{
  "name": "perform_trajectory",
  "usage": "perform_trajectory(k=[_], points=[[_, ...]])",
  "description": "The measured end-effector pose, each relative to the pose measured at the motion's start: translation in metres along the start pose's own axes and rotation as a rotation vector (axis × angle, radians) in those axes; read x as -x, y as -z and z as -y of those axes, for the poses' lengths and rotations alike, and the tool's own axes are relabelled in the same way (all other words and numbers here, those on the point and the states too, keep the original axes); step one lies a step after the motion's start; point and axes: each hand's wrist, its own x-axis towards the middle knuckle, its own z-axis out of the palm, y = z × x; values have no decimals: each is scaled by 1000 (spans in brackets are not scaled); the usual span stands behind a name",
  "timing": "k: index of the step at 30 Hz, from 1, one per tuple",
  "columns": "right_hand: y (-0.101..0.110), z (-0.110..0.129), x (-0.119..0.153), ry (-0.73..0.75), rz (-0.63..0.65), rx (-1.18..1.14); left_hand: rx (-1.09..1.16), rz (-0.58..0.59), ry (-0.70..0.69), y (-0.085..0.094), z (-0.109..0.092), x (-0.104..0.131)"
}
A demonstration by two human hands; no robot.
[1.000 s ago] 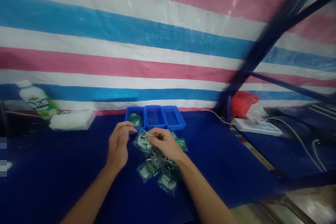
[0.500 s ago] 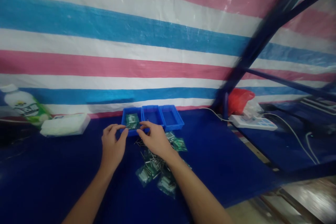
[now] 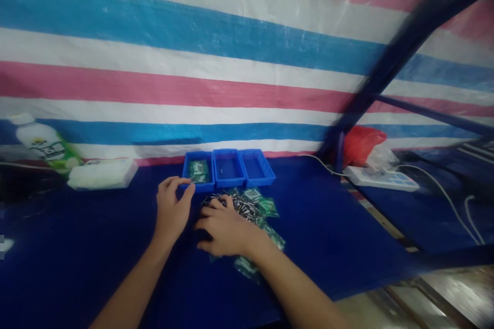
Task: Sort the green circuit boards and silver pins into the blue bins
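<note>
My left hand (image 3: 173, 208) hovers over the dark blue table (image 3: 77, 257), fingers loosely curled and empty, just in front of the left blue bin (image 3: 186, 170), which holds small green packets (image 3: 198, 170). My right hand (image 3: 224, 229) lies palm down, fingers spread, on a pile of clear packets with green contents and loose metal pins (image 3: 250, 204). Part of the pile is hidden under this hand. The middle bin (image 3: 229, 181) holds one small piece. The right bin (image 3: 255, 166) looks empty.
A green-labelled white bottle (image 3: 44, 144) and a white plastic box (image 3: 102, 174) sit at the back left. A red bag (image 3: 360, 144), a power strip (image 3: 380, 179) with cables and a dark blue metal frame (image 3: 386, 61) stand at the right. A striped tarp hangs behind.
Both hands carried a packet from the pile to the left bin and let it go. My right hand then came back down onto the pile; my left hand drew back a little.
</note>
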Motion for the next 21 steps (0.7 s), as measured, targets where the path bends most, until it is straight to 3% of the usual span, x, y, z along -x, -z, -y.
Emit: perform_trajectory(k=[6, 11, 16, 21], points=[[0, 2, 0, -38, -36, -61, -14, -25, 67, 5, -5, 3], [7, -1, 5, 18, 14, -101, 31, -58, 71, 8, -6, 1], [14, -1, 7, -21, 91, -101, 50, -51, 80, 9, -7, 0], [18, -4, 8, -11, 85, -215, 48, -39, 88, 10, -11, 1]])
